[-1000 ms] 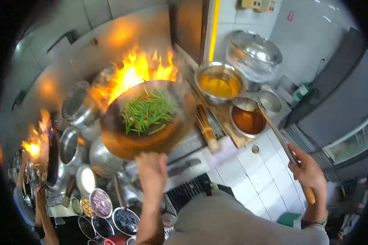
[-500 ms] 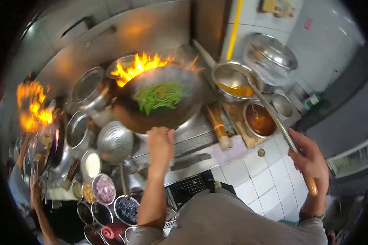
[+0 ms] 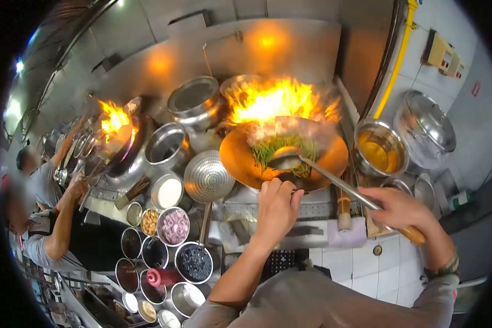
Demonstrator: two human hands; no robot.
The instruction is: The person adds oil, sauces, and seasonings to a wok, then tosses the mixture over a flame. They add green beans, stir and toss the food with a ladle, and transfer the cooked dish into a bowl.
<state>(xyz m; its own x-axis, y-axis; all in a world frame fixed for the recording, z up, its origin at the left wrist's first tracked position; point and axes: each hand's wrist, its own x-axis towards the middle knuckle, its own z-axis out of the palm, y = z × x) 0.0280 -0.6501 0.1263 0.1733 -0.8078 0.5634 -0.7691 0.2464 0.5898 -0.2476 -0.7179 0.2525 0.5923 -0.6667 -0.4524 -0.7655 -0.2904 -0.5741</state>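
My left hand (image 3: 279,206) is closed on the near edge of a large wok (image 3: 234,159), its fingers wrapped at the rim. Long green vegetables (image 3: 261,154) lie in the wok under some steam, with tall flames (image 3: 273,101) rising behind it. My right hand (image 3: 396,208) grips the wooden-ended handle of a long metal ladle (image 3: 339,182). The bowl of the ladle is down inside the wok, against the greens; its underside is hidden.
A perforated strainer (image 3: 209,174) lies left of the wok, near bowls of chopped purple onion (image 3: 174,227) and other ingredients. A metal pot with orange-yellow liquid (image 3: 378,156) stands to the right. At far left, another person (image 3: 49,232) works at a flaming wok.
My right hand has brought the ladle from above the pot at right into the wok. The flames have grown, and the camera view has swung left. My left hand stays on the wok.
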